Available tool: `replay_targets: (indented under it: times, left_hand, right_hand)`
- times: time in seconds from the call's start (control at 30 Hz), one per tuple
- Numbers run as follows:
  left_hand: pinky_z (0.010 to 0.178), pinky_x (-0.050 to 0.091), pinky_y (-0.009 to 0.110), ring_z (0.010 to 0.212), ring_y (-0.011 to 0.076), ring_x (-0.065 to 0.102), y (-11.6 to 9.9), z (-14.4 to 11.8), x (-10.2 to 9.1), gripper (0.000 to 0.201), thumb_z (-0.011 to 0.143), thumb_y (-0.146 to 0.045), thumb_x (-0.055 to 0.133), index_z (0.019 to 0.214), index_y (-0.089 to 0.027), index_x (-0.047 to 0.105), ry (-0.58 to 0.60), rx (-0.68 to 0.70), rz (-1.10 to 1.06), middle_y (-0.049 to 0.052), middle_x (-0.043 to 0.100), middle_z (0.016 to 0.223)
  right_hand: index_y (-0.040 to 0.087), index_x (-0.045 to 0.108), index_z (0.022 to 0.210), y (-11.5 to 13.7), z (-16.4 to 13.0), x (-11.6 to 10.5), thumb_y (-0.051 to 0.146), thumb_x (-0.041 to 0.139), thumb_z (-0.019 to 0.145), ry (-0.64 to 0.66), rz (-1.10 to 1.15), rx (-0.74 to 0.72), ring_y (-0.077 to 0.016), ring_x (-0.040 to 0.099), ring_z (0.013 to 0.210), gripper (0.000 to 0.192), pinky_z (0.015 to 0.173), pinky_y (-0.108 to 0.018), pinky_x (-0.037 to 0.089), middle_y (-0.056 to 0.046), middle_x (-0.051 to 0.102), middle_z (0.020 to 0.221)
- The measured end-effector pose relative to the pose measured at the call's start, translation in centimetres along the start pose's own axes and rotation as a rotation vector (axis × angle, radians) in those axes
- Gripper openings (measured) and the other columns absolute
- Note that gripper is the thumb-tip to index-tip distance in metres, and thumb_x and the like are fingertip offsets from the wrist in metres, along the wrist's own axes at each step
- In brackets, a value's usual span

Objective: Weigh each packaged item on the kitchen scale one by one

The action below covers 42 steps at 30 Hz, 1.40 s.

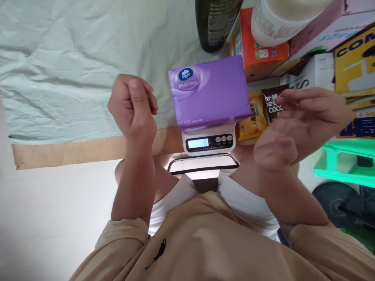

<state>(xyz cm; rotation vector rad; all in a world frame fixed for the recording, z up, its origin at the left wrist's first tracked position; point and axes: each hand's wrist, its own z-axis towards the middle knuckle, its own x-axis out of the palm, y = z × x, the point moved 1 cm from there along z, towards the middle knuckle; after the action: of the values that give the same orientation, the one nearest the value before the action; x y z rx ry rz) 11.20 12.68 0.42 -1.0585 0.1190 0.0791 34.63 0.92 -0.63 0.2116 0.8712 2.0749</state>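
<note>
A purple pack of tissues (211, 93) lies on a small white digital scale (209, 146), covering its plate. The scale's display is lit, but its figures are too faint to read. Left of the pack, my left hand (133, 103) hovers in a loose fist with the thumb across the curled fingers; nothing shows in it. My right hand (304, 123) is raised on the other side, palm up, fingers apart and holding nothing. Behind its fingertips are a brown snack packet (274, 101) and a yellow packet (253, 117).
A dark bottle (215, 25), an orange box (259, 54), a white tub (278, 23), a pink box (322, 31) and yellow boxes (356, 62) crowd the right. Pale green cloth (73, 58) covers the table, whose wooden edge (73, 150) shows. A green stool (345, 160) stands lower right.
</note>
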Motion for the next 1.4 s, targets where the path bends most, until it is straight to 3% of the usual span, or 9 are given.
replay_targets:
  times: [0.13,0.23,0.4,0.57,0.67,0.8,0.93,1.07,1.4]
  left_hand:
    - [0.05,0.031,0.031,0.05,0.0052,0.047,0.4,0.4,-0.7,0.025,0.098,-0.045,0.077,0.09,-0.023,0.068,-0.085,0.071,-0.035,-0.003,0.058,0.074]
    - [0.052,0.027,0.033,0.049,0.0081,0.043,0.0,0.4,-1.0,0.027,0.099,-0.04,0.074,0.08,-0.024,0.065,-0.09,0.081,0.019,-0.004,0.049,0.058]
    - [0.053,0.03,0.034,0.047,0.01,0.041,-0.8,0.1,-0.8,0.054,0.1,-0.077,0.053,0.085,-0.026,0.061,-0.064,-0.013,0.089,-0.004,0.045,0.058]
    - [0.085,0.057,0.044,0.111,0.0241,0.067,-0.1,0.1,-0.8,0.06,0.087,-0.083,0.066,0.115,-0.03,0.063,0.078,0.129,0.048,0.004,0.064,0.112]
    - [0.107,0.059,0.053,0.148,0.0303,0.049,0.7,-0.1,-0.9,0.077,0.083,-0.083,0.066,0.141,-0.035,0.049,0.282,0.185,0.057,0.005,0.047,0.149]
    - [0.127,0.045,0.064,0.166,0.0379,0.026,1.6,-0.5,-0.7,0.11,0.071,-0.094,0.071,0.157,-0.037,0.031,0.476,0.24,0.092,0.007,0.024,0.17]
    - [0.132,0.039,0.067,0.171,0.0395,0.018,2.3,-0.7,-0.1,0.125,0.061,-0.095,0.078,0.159,-0.039,0.023,0.57,0.201,0.121,0.008,0.017,0.178]
    - [0.138,0.033,0.062,0.17,0.0354,0.023,2.6,-0.8,0.4,0.12,0.067,-0.082,0.086,0.158,-0.037,0.022,0.634,0.208,0.141,0.009,0.03,0.172]
    - [0.115,0.055,0.056,0.145,0.0339,0.05,2.0,-1.0,0.8,0.102,0.072,-0.076,0.086,0.153,-0.039,0.036,0.501,0.251,0.128,0.009,0.047,0.148]
  right_hand:
    - [0.042,0.051,0.116,-0.3,-0.3,0.9,0.069,0.027,0.092,-0.067,-0.094,-0.053,-0.0267,0.051,0.091,0.043,0.079,-0.053,0.056,-0.008,0.036,0.097]
    - [0.047,0.044,0.125,-0.8,-1.1,1.3,0.075,0.024,0.09,-0.04,-0.121,0.033,-0.0314,0.052,0.103,0.05,0.092,-0.064,0.056,-0.008,0.036,0.105]
    - [0.045,0.04,0.134,-1.6,-1.9,1.3,0.082,0.029,0.09,0.026,-0.068,0.094,-0.0358,0.053,0.118,0.058,0.099,-0.065,0.056,-0.01,0.041,0.114]
    - [0.035,0.053,0.124,-1.7,-0.9,1.3,0.061,0.051,0.097,0.017,0.18,-0.065,-0.0223,0.056,0.108,0.038,0.092,-0.045,0.059,-0.006,0.045,0.109]
    - [0.028,0.055,0.116,-1.7,-0.7,1.4,0.054,0.05,0.1,-0.048,0.155,-0.141,-0.014,0.055,0.095,0.03,0.078,-0.03,0.057,-0.003,0.044,0.101]
    - [0.027,0.053,0.11,-1.7,-1.0,1.5,0.063,0.049,0.1,-0.04,0.084,-0.074,-0.0151,0.058,0.095,0.037,0.078,-0.033,0.059,-0.003,0.045,0.101]
    - [0.027,0.056,0.107,-1.3,-0.8,1.6,0.061,0.053,0.097,-0.04,0.076,-0.099,-0.0163,0.059,0.091,0.036,0.073,-0.034,0.059,-0.003,0.048,0.096]
    - [0.027,0.06,0.111,-1.0,-0.5,1.8,0.051,0.056,0.095,-0.01,0.13,-0.134,-0.0158,0.059,0.09,0.029,0.071,-0.032,0.058,-0.002,0.053,0.095]
    - [0.03,0.051,0.111,-1.1,-1.1,1.6,0.06,0.051,0.098,0.015,0.044,-0.039,-0.017,0.058,0.091,0.033,0.074,-0.037,0.059,-0.003,0.048,0.097]
